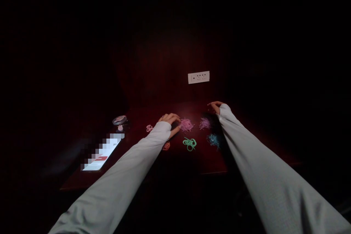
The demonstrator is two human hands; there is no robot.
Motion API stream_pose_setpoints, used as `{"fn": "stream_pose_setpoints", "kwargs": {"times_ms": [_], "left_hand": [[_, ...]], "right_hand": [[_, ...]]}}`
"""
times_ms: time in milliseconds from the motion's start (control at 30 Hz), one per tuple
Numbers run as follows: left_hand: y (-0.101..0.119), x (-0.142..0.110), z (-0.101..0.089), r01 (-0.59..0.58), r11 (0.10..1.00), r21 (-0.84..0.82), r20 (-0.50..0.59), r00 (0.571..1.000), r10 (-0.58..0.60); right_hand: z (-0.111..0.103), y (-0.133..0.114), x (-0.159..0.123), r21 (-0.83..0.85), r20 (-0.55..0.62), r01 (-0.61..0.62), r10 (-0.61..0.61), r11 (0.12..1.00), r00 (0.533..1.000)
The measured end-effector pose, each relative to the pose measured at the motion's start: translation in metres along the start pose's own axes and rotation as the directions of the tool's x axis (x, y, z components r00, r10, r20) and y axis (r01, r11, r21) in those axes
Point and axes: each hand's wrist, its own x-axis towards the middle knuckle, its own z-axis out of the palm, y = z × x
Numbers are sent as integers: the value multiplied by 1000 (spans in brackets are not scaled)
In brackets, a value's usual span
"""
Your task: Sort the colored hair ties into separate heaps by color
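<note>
Left of the one loopy green clump [189, 143]: one flat phone [105, 155], one round case [120, 120], one pink cluster [149, 128], one orange coil [166, 146]. Beyond it, the left hand [167, 118], fingers parted, is at one stringy pink heap [187, 125]. Rightward: one purple heap [204, 123], one wiry blue heap [213, 140]; farther, the right hand [216, 106], fingers bent, grip unclear.

The sleeves [134, 162] are soft, matt cloth with creases; the table [203, 159] looks like smooth wood, faintly shiny; the socket plate [199, 77] seems smooth plastic; the phone [102, 157] has a glassy screen; the pink strands [187, 125] look plastic.
</note>
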Motion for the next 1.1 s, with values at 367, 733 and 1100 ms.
{"fn": "stream_pose_setpoints", "kwargs": {"times_ms": [367, 733, 1100], "left_hand": [[-20, 43, 28, -80, 947, -312, -65, 996, 62], [-2, 52, 68, -169, 965, -199, -187, 973, 132], [-7, 43, 54, -132, 979, 152, -206, 965, 162]], "right_hand": [[-29, 13, 24, -17, 260, -62, 64, 998, 963], [-15, 13, -25, -219, -40, 64, -75, 974, 996], [8, 5, -40, -433, 277, 248, -134, 867, 951]]}}
